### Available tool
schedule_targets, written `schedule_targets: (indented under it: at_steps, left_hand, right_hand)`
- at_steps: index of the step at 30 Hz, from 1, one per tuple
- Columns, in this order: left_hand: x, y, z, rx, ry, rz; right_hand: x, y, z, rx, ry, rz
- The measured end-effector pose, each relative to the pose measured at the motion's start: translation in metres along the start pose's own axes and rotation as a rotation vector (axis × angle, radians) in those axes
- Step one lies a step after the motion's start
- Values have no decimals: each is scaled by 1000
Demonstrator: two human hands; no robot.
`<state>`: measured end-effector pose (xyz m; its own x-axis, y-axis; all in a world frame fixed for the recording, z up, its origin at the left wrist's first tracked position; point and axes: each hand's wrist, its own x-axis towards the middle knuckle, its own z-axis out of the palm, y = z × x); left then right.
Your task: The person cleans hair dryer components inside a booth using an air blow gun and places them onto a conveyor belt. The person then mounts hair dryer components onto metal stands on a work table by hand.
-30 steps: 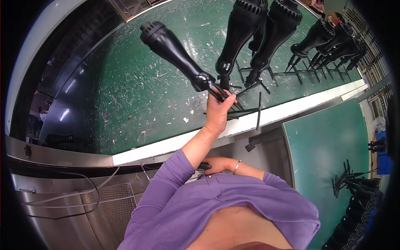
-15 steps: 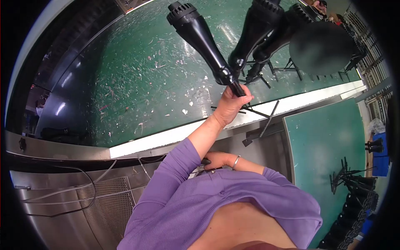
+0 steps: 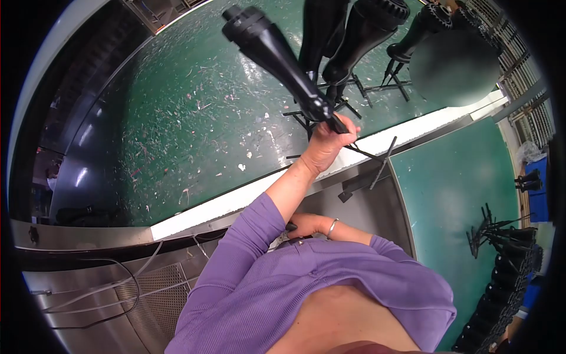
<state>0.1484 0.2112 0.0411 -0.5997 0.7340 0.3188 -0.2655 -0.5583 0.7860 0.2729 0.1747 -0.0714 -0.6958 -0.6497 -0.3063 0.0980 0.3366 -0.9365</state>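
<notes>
My left hand (image 3: 329,144) is closed round the lower part of a black flared piece (image 3: 277,59). This piece tilts to the upper left, its toothed round end at the top and thin crossed legs (image 3: 384,162) spreading below my hand, over the white table edge. Just behind it, similar black pieces (image 3: 359,38) stand on thin legs on the green table (image 3: 194,118). Near my waist, my right hand (image 3: 308,225), with a bracelet at the wrist, is closed on a small black object (image 3: 290,226), mostly hidden by the fingers.
A lower green table (image 3: 448,177) at the right carries a row of black pieces (image 3: 501,295) and a bundle of thin black legs (image 3: 486,230). A blue bin (image 3: 537,200) is at the far right. Cables (image 3: 127,259) hang at the lower left. A blurred round patch hides part of the upper right.
Compared with one second ago, my left hand and the flared piece are farther right. The camera view has shifted slightly. My right hand has stayed at my waist.
</notes>
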Motion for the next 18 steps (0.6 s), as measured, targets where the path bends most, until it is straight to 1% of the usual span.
schedule_targets:
  at_steps: [1, 4, 5, 7, 8, 10, 11, 12, 13, 15, 17, 18]
  left_hand:
    - [4, -2, 4, 11, -21, -24]
    - [12, -12, 19, 14, -65, -93]
    - [15, -16, 25, 22, -74, -107]
    - [19, -17, 40, 37, -89, -128]
    - [18, -16, 44, 45, -107, -160]
    - [8, -4, 57, 42, -130, -219]
    - [1, 1, 59, 52, -141, -226]
    - [-11, 20, 66, 52, -111, -203]
    - [-26, 43, 68, 75, -95, -262]
    - [-61, 79, 52, 56, -139, -100]
    - [-107, 126, 41, 114, 50, -35]
    - [-134, 151, 38, 186, 185, 30]
  right_hand:
    - [2, 8, 2, -3, 14, -11]
    - [5, 26, 8, -25, 125, -137]
    - [5, 30, 8, -26, 115, -126]
    - [-1, 16, 0, -32, 89, -102]
    - [0, 21, 1, -31, 111, -132]
    - [8, 38, 7, -35, 145, -197]
    - [11, 46, 11, -60, 186, -273]
    - [15, 51, 14, -86, 221, -351]
    - [19, 53, 15, -111, 251, -431]
    - [20, 13, -9, -108, -90, -118]
    - [24, 16, 1, -124, -53, -171]
    - [37, 27, 6, -166, -42, -252]
